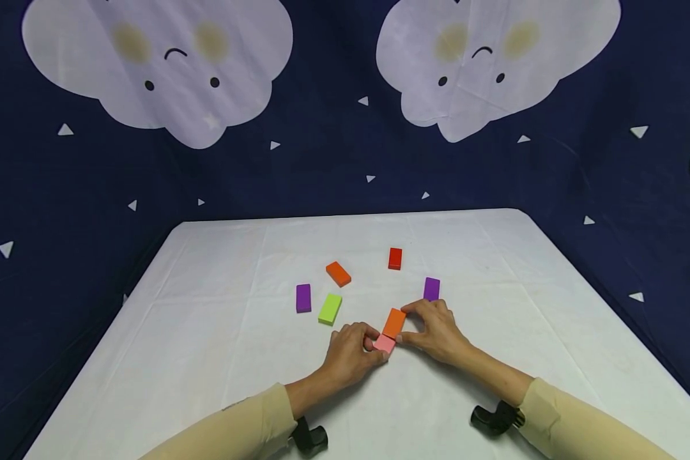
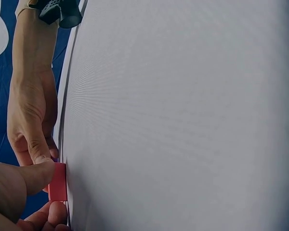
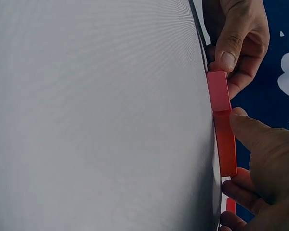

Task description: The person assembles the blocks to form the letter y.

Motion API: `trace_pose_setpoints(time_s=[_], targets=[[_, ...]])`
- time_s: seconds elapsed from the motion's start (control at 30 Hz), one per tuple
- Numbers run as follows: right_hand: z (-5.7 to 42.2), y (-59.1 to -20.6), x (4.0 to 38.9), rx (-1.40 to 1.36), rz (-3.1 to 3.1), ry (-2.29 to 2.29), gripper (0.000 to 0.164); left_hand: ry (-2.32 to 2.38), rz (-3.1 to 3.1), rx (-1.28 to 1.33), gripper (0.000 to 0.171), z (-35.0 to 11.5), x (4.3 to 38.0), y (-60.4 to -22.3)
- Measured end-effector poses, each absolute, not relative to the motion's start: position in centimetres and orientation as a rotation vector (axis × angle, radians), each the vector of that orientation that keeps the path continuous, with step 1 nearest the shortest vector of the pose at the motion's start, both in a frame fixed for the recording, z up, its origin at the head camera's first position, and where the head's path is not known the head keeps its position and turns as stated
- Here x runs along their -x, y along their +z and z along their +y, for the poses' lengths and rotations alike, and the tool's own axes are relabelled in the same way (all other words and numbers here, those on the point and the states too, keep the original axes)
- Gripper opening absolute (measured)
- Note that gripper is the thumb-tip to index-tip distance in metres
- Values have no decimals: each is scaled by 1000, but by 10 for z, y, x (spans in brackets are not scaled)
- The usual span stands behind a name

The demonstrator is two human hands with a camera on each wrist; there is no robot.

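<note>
Left grip: I'm pinching the pink block, well in from the far edge of the desk.
Right grip: I'm pinching the orange block, end touching pink!
Red block: nearest the far edge.

A navy cloth backdrop fills the upper frame, printed with pale clouds at upper left and upper right and small scattered white triangles. Below spreads a creased white tabletop with rounded far corners.
</note>
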State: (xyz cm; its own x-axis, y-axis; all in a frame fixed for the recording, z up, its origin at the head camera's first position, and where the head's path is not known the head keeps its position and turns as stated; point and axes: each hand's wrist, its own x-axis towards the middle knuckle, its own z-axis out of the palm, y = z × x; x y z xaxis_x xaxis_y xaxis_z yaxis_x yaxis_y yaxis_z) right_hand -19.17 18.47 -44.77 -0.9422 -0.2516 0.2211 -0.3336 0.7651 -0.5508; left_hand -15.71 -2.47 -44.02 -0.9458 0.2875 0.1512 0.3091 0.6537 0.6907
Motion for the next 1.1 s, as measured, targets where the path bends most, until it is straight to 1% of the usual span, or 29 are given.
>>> trace_pose_setpoints(time_s=[1.1], targets=[[183,-446,192,-439,-2854,928,50,-1166,-2833,473,29,-22,155,-440]])
